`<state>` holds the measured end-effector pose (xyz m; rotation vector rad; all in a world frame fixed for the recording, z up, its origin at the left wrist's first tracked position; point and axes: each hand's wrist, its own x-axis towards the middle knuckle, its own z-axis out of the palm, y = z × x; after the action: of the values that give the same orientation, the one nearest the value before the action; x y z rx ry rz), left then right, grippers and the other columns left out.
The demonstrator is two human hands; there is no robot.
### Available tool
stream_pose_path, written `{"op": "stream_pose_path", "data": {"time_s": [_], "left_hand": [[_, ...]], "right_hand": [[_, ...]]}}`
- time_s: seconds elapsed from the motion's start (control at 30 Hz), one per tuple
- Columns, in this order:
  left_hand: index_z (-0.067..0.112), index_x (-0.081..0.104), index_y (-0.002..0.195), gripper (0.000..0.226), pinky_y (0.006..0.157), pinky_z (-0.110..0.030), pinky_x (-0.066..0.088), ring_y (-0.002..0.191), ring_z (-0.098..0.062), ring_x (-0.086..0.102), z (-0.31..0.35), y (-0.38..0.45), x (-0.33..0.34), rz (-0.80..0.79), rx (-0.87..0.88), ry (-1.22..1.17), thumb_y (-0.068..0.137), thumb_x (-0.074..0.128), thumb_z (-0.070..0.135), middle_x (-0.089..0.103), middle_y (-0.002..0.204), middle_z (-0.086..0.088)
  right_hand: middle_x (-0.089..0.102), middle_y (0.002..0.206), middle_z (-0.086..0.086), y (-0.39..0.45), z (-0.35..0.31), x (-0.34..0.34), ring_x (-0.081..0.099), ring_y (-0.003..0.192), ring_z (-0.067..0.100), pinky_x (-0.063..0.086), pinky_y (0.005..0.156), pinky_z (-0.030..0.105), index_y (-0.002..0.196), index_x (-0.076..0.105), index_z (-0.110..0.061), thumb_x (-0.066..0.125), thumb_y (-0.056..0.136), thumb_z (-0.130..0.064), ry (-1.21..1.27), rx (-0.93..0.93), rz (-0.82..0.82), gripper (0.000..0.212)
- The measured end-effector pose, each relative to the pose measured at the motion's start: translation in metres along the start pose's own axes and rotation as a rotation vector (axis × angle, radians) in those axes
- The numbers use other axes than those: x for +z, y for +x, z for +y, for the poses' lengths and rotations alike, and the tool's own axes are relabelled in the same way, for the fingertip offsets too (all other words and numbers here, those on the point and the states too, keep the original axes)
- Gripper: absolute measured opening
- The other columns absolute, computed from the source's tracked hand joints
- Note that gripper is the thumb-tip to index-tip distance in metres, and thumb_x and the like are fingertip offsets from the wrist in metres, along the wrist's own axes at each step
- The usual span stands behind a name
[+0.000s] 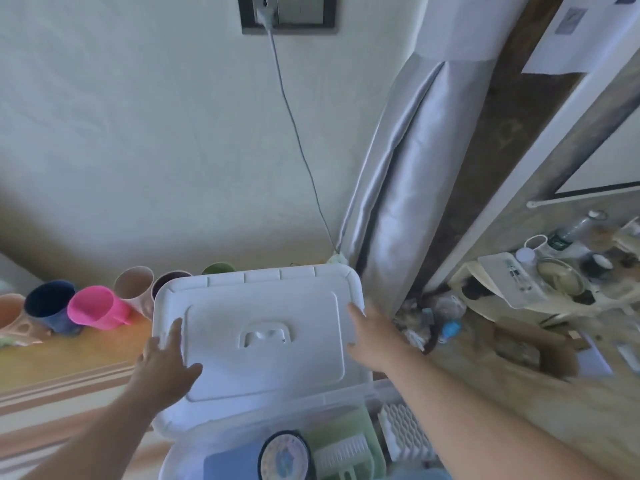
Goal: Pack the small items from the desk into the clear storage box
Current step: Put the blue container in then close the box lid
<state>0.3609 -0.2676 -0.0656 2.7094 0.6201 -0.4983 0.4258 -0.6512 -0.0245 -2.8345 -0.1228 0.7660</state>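
A white lid (263,341) with a moulded handle lies tilted over the far part of the clear storage box (277,414). My left hand (166,368) grips the lid's left edge. At the lid's right edge my right hand (372,339) holds on. The near part of the box stands uncovered and shows a round black-rimmed item (285,457), a blue flat item (230,464), a green tray with a white comb-like piece (346,448) and a white honeycomb piece (403,431).
Several plastic cups, among them a pink cup (95,308) and a navy cup (50,304), stand in a row on the striped desk (55,382) at the left. A grey cable (298,133) runs down the wall. Cluttered shelves (540,278) stand at the right.
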Motion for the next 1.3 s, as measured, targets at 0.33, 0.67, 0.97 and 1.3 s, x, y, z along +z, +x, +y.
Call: {"op": "stream_pose_path", "data": {"time_s": [0.33, 0.67, 0.97, 1.3], "left_hand": [[0.036, -0.008, 0.159, 0.116, 0.118, -0.056, 0.023, 0.143, -0.044, 0.029, 0.005, 0.005, 0.009, 0.010, -0.154, -0.322, 0.077, 0.074, 0.035, 0.025, 0.160, -0.016], [0.028, 0.034, 0.150, 0.066, 0.088, -0.057, 0.051, 0.115, -0.044, 0.058, -0.029, -0.018, -0.002, -0.024, -0.315, -0.912, 0.095, 0.051, 0.059, 0.053, 0.144, -0.016], [-0.017, 0.048, 0.138, 0.043, 0.107, -0.013, 0.038, 0.114, 0.016, 0.056, -0.055, -0.100, -0.038, -0.104, -0.097, -1.535, 0.110, 0.042, 0.016, 0.067, 0.102, 0.042], [0.038, 0.056, 0.137, 0.069, 0.078, -0.040, 0.055, 0.104, -0.024, 0.067, -0.008, -0.234, -0.075, -0.322, 0.051, -1.264, 0.082, 0.059, -0.003, 0.056, 0.135, 0.002]], "right_hand": [[0.038, 0.148, 0.003, 0.014, 0.001, 0.010, 0.055, 0.114, 0.025, 0.054, 0.093, 0.042, 0.149, 0.030, -0.029, 0.070, 0.084, -0.044, 0.216, 0.111, -0.173, 0.078], [0.055, 0.102, 0.003, -0.009, -0.003, -0.008, 0.054, 0.082, 0.021, 0.043, 0.068, 0.036, 0.113, 0.042, -0.022, 0.063, 0.090, -0.036, 0.487, 0.179, 0.033, 0.035], [0.070, 0.109, 0.009, -0.102, 0.024, -0.059, 0.067, 0.095, 0.033, 0.053, 0.087, 0.045, 0.107, 0.063, -0.025, 0.048, 0.095, -0.070, 1.205, 0.147, 0.308, 0.049], [0.068, 0.111, 0.007, -0.223, 0.096, -0.042, 0.070, 0.096, 0.024, 0.057, 0.081, 0.039, 0.114, 0.067, -0.024, 0.082, 0.084, -0.027, 0.911, 0.089, 0.042, 0.034]]}}
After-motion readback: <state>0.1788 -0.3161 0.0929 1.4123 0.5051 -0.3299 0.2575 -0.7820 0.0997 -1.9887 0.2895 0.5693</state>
